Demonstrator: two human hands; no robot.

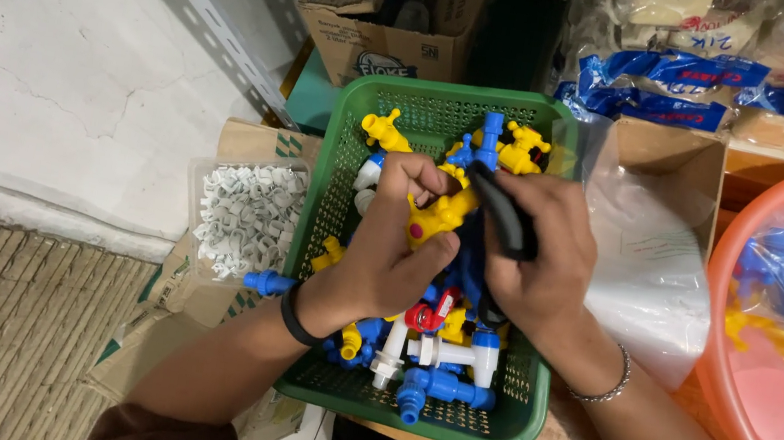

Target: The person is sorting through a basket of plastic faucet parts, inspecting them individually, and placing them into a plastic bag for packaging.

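Tub (755,298), orange, at right edge: holds a clear bag of blue and yellow taps, seemingly finished stock, though I cannot see whether they differ from the rest.

Basket (517,423), green mesh, centre: loose plastic taps in blue, yellow, white and red cover most of its floor. Judged from that, a good share of the pile is unhandled; how many are finished I cannot tell.

Plastic bag (650,254), clear, lies between basket and tub, touching the basket's right rim.

Tray (241,215) of small white clips sits just left of the basket, untouched.

Left hand (387,260): over the basket, fingers curled closed around a yellow tap (438,214), thumb pressed along its lower side. Tap is held above the pile, at mid-basket.

Right hand (533,259): fingers wrapped around the black handle of a tool (503,220), which meets the yellow tap at its right end. The tool's working end is hidden, so its kind is unclear.

Status, as a judgement: one tap in work, step unfinished, since both hands grip firmly.
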